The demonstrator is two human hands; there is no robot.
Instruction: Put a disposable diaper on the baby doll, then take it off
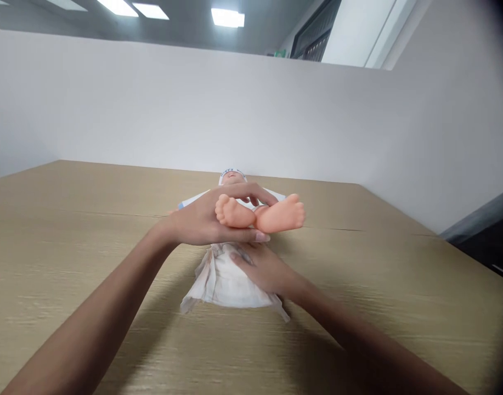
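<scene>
A baby doll [281, 214] lies on its back with its head toward the far wall, wearing a white cap and a white top with blue edging. Wrapped around both of its lower legs, my left hand [197, 222] holds the feet raised, soles toward me. Beneath the legs a white diaper [229, 282] is spread on the table, its near edge and side tabs toward me. My right hand [267, 269] lies on the diaper's upper right part, thumb apart from the fingers. The fingertips reach under the doll and are partly hidden.
The wood-grain table [90, 263] has a seam running across it behind the hands. A pale partition wall [173, 104] rises along its far edge and continues at the right. A dark object [490, 236] stands beyond the table's right edge.
</scene>
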